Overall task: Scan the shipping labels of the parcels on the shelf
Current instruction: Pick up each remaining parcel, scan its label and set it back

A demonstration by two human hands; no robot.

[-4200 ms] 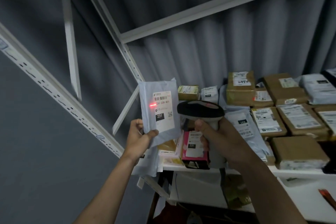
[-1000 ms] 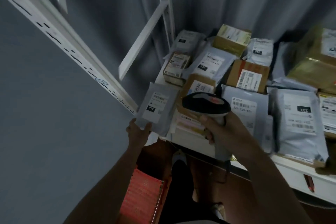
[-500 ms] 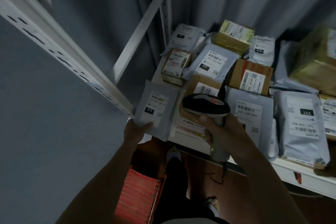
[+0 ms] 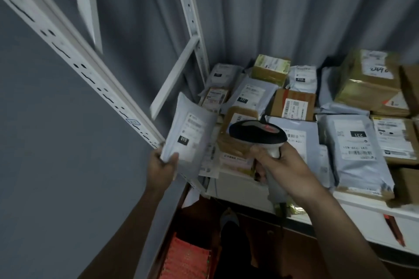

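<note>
Parcels [image 4: 353,142] crowd the white shelf [image 4: 362,210] in our head view: soft grey poly mailers and taped brown cartons, white labels up, against a pleated grey curtain [image 4: 272,18]. Our left hand [image 4: 162,165] pinches the lower edge of one limp grey mailer [image 4: 189,133], lifted at the shelf's left end beside a perforated white upright [image 4: 74,56]. Our right hand [image 4: 281,163] grips the black-and-grey scanner [image 4: 257,135] over the front parcels.

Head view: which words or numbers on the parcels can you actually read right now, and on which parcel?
"010", black tag: grey mailer that the left hand holds.
"231", black tag: grey mailer at the back.
"231", upside down: large grey mailer on the right.
"010": small white bag.
Handwritten digits on the tall brown box: unclear.
All fine print and barcodes: blurred.
</note>
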